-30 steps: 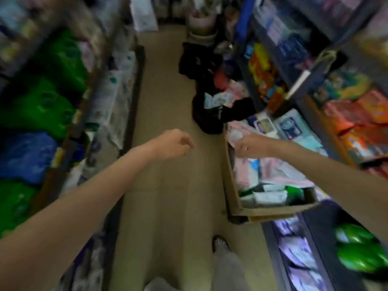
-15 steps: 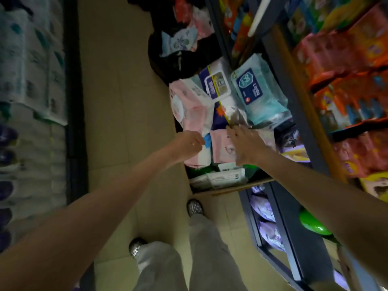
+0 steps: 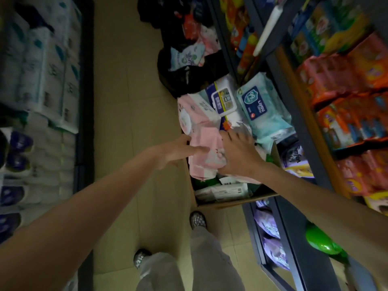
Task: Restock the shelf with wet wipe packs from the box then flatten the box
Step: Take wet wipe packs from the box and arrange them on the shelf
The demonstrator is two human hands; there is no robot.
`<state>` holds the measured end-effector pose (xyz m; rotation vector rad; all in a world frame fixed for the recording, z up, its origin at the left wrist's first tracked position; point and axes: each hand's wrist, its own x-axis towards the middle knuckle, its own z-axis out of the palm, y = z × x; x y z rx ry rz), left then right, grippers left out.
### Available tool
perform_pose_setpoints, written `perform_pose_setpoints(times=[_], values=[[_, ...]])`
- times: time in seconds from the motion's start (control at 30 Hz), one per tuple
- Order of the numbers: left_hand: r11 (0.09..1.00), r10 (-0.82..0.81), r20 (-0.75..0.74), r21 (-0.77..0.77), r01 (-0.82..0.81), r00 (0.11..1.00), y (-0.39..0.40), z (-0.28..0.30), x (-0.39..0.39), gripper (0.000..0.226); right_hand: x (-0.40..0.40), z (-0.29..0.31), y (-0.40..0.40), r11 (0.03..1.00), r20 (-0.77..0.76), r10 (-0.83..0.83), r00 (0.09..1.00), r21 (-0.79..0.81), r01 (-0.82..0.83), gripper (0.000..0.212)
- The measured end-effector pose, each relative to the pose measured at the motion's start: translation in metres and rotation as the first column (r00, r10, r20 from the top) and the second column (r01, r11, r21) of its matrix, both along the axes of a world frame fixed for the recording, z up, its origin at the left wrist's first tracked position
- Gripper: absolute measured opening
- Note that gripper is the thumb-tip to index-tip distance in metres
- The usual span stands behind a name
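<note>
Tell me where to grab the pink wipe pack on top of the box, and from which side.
Take the pink wipe pack by its two long edges, coming down from above. It lies flat on top of the pile in the cardboard box, with the left hand and right hand already flanking those edges. A soft pack probably suits a squeeze.

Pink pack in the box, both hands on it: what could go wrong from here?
1. The box is heaped. Lifting the pink pack could tip the teal pack or the white pack onto the floor.
2. The left hand touches the pack's edge with straight fingers while the right hand lies on top, so the pack may slip.
</note>
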<state>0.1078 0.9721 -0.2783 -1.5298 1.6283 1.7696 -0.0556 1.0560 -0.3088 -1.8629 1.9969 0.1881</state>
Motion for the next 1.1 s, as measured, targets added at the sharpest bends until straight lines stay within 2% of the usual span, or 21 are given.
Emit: perform_pose_setpoints(times=[0.03, 0.1, 0.2, 0.3, 0.37, 0.43, 0.5, 0.57, 0.6, 0.63, 0.67, 0.7, 0.73, 0.77, 0.87, 0.9, 0.97, 1.03, 1.1], values=[[0.998, 0.033, -0.027, 0.046, -0.031, 0.999, 0.0, 0.009, 0.008, 0.075, 0.014, 0.016, -0.009, 1.0, 0.044, 0.007, 0.999, -0.028, -0.006, 0.103], [0.992, 0.124, -0.14, -0.016, -0.128, 0.982, -0.006, 0.024, 0.03, 0.078, 0.047, 0.048, -0.029, 0.993, 0.099, 0.049, 0.994, -0.116, -0.037, 0.1], [0.911, 0.309, -0.362, -0.152, -0.383, 0.88, -0.027, 0.056, 0.089, 0.081, 0.107, 0.097, -0.059, 0.952, 0.048, 0.13, 0.99, -0.287, -0.111, 0.097], [0.816, 0.411, -0.467, -0.195, -0.544, 0.783, -0.041, 0.104, 0.173, 0.089, 0.178, 0.149, -0.085, 0.865, 0.009, 0.227, 0.974, -0.461, -0.198, 0.095], [0.722, 0.482, -0.542, -0.201, -0.663, 0.689, -0.043, 0.143, 0.229, 0.089, 0.229, 0.189, -0.099, 0.793, 0.041, 0.32, 0.947, -0.558, -0.244, 0.097], [0.61, 0.537, -0.635, -0.163, -0.776, 0.555, -0.037, 0.185, 0.286, 0.084, 0.283, 0.233, -0.108, 0.727, 0.071, 0.416, 0.906, -0.625, -0.285, 0.101], [0.524, 0.541, -0.713, -0.131, -0.842, 0.447, -0.024, 0.224, 0.342, 0.066, 0.334, 0.275, -0.107, 0.654, 0.112, 0.467, 0.877, -0.712, -0.257, 0.098], [0.432, 0.509, -0.788, -0.113, -0.895, 0.345, -0.009, 0.26, 0.399, 0.048, 0.374, 0.309, -0.104, 0.572, 0.263, 0.491, 0.831, -0.816, -0.08, 0.083], [0.361, 0.492, -0.823, -0.104, -0.927, 0.284, -0.001, 0.279, 0.426, 0.048, 0.39, 0.324, -0.101, 0.567, 0.402, 0.493, 0.772, -0.821, 0.065, 0.071], [0.281, 0.463, -0.855, -0.109, -0.954, 0.234, 0.006, 0.297, 0.451, 0.049, 0.405, 0.338, -0.096, 0.637, 0.582, 0.466, 0.667, -0.744, 0.203, 0.057], [0.205, 0.416, -0.887, -0.124, -0.971, 0.201, 0.014, 0.317, 0.474, 0.048, 0.422, 0.35, -0.091, 0.78, 0.777, 0.386, 0.497, -0.562, 0.274, 0.042], [0.128, 0.359, -0.91, -0.17, -0.977, 0.206, 0.024, 0.337, 0.495, 0.047, 0.442, 0.362, -0.086, 0.927, 0.932, 0.24, 0.273, -0.303, 0.221, 0.029], [0.068, 0.3, -0.923, -0.229, -0.971, 0.239, 0.034, 0.356, 0.513, 0.051, 0.465, 0.373, -0.08, 0.993, 0.994, 0.068, 0.081, -0.075, 0.087, 0.022], [0.008, 0.249, -0.925, -0.295, -0.956, 0.287, 0.043, 0.371, 0.53, 0.06, 0.489, 0.383, -0.077, 0.998, 0.997, -0.052, -0.05, 0.05, -0.034, 0.02], [-0.155, 0.17, -0.896, -0.435, -0.887, 0.41, 0.074, 0.403, 0.572, 0.082, 0.56, 0.417, -0.065, 0.951, 0.896, -0.249, -0.368, 0.154, -0.267, 0.029], [-0.211, 0.164, -0.878, -0.476, -0.854, 0.449, 0.085, 0.409, 0.583, 0.085, 0.581, 0.427, -0.062, 0.939, 0.853, -0.282, -0.439, 0.152, -0.308, 0.031], [-0.315, 0.178, -0.831, -0.556, -0.769, 0.528, 0.106, 0.421, 0.604, 0.087, 0.615, 0.447, -0.058, 0.924, 0.816, -0.308, -0.49, 0.135, -0.357, 0.033], [-0.413, 0.171, -0.764, -0.629, -0.659, 0.622, 0.126, 0.43, 0.622, 0.09, 0.645, 0.466, -0.059, 0.897, 0.835, -0.304, -0.459, 0.088, -0.434, 0.04], [-0.537, 0.223, -0.655, -0.701, -0.47, 0.722, 0.145, 0.441, 0.642, 0.09, 0.681, 0.484, -0.055, 0.836, 0.85, -0.325, -0.415, 0.053, -0.546, 0.059]])
